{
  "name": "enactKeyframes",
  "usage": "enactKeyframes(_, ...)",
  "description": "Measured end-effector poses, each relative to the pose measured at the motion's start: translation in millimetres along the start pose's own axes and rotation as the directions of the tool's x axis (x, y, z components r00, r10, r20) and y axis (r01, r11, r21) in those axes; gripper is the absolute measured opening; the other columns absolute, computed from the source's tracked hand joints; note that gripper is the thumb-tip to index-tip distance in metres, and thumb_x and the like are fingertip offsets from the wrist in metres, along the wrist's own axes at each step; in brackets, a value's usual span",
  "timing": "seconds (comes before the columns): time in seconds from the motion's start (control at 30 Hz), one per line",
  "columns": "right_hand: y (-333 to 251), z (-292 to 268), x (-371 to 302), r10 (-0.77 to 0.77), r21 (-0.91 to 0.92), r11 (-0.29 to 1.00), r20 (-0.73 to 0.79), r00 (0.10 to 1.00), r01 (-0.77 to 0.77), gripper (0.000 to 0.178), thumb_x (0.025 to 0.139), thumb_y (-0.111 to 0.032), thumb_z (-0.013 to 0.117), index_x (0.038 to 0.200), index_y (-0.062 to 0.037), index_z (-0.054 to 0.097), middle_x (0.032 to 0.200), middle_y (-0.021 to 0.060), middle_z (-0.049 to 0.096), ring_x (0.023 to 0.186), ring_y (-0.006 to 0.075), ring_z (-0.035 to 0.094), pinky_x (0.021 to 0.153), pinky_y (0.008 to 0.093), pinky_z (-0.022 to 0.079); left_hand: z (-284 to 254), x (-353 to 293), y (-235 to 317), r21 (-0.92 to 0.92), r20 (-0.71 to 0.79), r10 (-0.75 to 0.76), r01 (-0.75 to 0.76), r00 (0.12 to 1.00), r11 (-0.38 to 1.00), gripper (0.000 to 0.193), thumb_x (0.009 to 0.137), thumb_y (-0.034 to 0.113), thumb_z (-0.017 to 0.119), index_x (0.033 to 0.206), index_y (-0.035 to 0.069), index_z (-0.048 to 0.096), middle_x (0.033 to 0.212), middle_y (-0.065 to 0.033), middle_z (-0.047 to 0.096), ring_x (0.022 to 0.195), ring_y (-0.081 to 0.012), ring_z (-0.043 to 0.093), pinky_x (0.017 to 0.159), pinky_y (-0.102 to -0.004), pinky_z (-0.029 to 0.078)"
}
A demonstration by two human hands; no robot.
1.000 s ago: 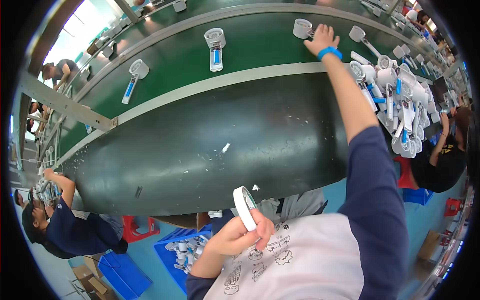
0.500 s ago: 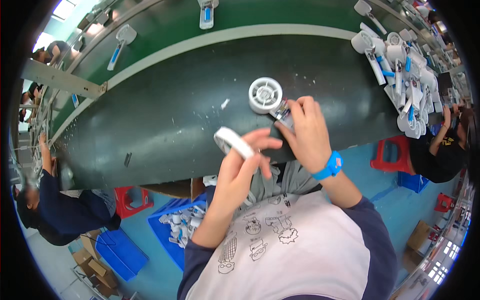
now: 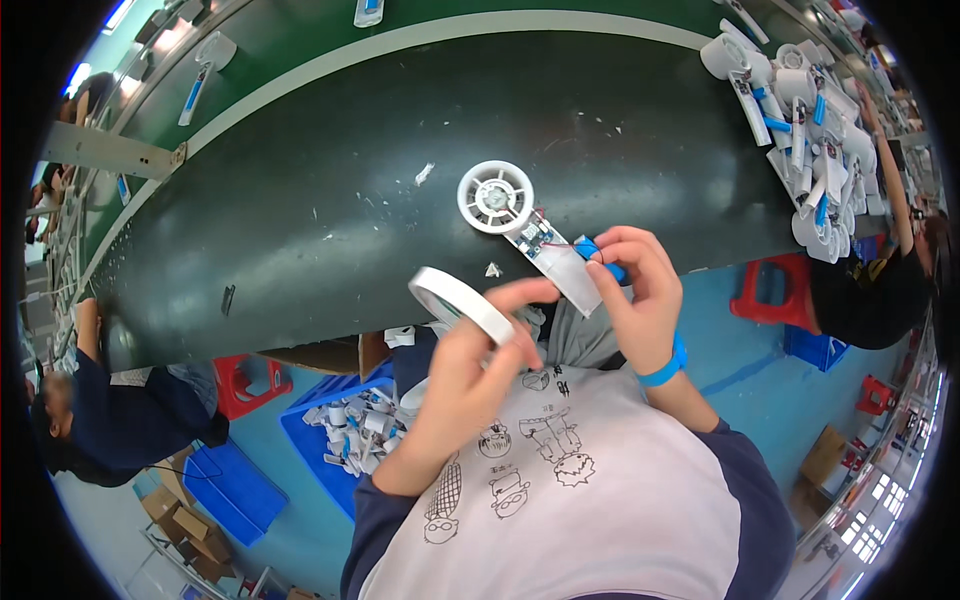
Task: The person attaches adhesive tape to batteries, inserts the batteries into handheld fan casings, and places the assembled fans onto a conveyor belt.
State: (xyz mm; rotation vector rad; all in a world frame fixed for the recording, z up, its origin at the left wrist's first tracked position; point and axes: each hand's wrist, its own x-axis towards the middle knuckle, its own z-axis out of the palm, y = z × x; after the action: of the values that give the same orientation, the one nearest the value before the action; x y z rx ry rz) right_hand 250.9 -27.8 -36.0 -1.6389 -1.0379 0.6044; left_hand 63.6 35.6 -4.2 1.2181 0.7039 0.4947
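A small white handheld fan (image 3: pixel 495 198) lies on the dark work surface, its round head away from me and its opened handle slanting toward me. A circuit board (image 3: pixel 533 234) with thin wires shows in the handle. My right hand (image 3: pixel 645 295) pinches a blue cylindrical battery (image 3: pixel 607 262) above the handle; a wire runs from it toward the board. A roll of white tape (image 3: pixel 462 302) is hooked on my left hand (image 3: pixel 478 360), between thumb and fingers. The left index finger stretches toward the handle's lower end, and I cannot tell whether it touches.
Many similar white fans (image 3: pixel 815 130) are heaped at the far right. Beyond the pale rail (image 3: pixel 450 33), single fans lie on a green belt. A blue bin (image 3: pixel 310 440) of parts stands below the surface at left. Other people sit at both sides, near red stools (image 3: pixel 775 290).
The fan's handle now points toward me, and its head sits further left in view. My right hand has shifted from the handle to the blue battery. The left hand keeps the tape roll.
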Motion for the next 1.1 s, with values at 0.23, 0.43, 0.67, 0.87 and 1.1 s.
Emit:
enactKeyframes(0.23,-27,8,-8,0.321,0.471,0.805,0.164,0.933,-0.360,0.007,0.087,0.001,0.060,0.094,0.0011,0.058,0.090,0.0082,0.065,0.078,0.0118,0.061,0.068,0.0248,0.050,14,-3,-19,-0.234,0.068,0.012,0.005,0.998,0.972,0.044,0.086,-0.003,0.043,0.130,-0.001,0.050,0.127,-0.0122,0.050,0.075,-0.0097,0.055,0.076,-0.0275,0.045)
enactKeyframes(0.43,-24,2,-8,0.291,0.245,0.906,0.229,0.929,-0.344,0.023,0.084,-0.003,0.064,0.107,-0.0007,0.057,0.101,0.0089,0.065,0.089,0.0151,0.061,0.078,0.0277,0.048,-2,-4,-12,-0.259,-0.013,-0.007,0.003,1.000,0.966,0.037,0.087,-0.002,0.044,0.121,-0.004,0.057,0.131,-0.0134,0.045,0.077,-0.0109,0.055,0.077,-0.0282,0.045)
enactKeyframes(0.67,-23,-10,32,-0.424,0.028,0.858,0.602,0.677,0.512,0.061,0.060,-0.016,0.084,0.114,-0.0003,0.061,0.116,0.0123,0.063,0.098,0.0276,0.058,0.086,0.0365,0.046,-16,-7,0,-0.371,0.146,-0.059,0.110,0.988,0.922,0.038,0.089,0.000,0.042,0.126,-0.004,0.050,0.101,-0.0096,0.061,0.086,-0.0148,0.059,0.086,-0.0305,0.045)
enactKeyframes(0.87,-11,-1,22,-0.326,0.219,0.944,0.525,0.786,0.245,0.066,0.057,-0.017,0.087,0.115,0.0021,0.062,0.116,0.0170,0.064,0.092,0.0225,0.060,0.080,0.0322,0.049,-25,-14,-5,-0.112,0.374,-0.223,0.283,0.900,0.953,0.018,0.090,0.002,0.045,0.107,-0.001,0.050,0.099,-0.0105,0.061,0.094,-0.0199,0.062,0.085,-0.0337,0.048)
enactKeyframes(1.1,-9,13,24,-0.401,0.247,0.916,0.552,0.731,0.315,0.060,0.058,-0.018,0.085,0.111,0.0005,0.065,0.117,0.0174,0.063,0.090,0.0238,0.061,0.079,0.0322,0.049,-22,-4,-4,0.221,0.468,-0.208,0.114,0.859,0.969,0.017,0.085,0.001,0.048,0.102,-0.002,0.049,0.089,-0.0125,0.062,0.085,-0.0256,0.064,0.075,-0.0362,0.050)
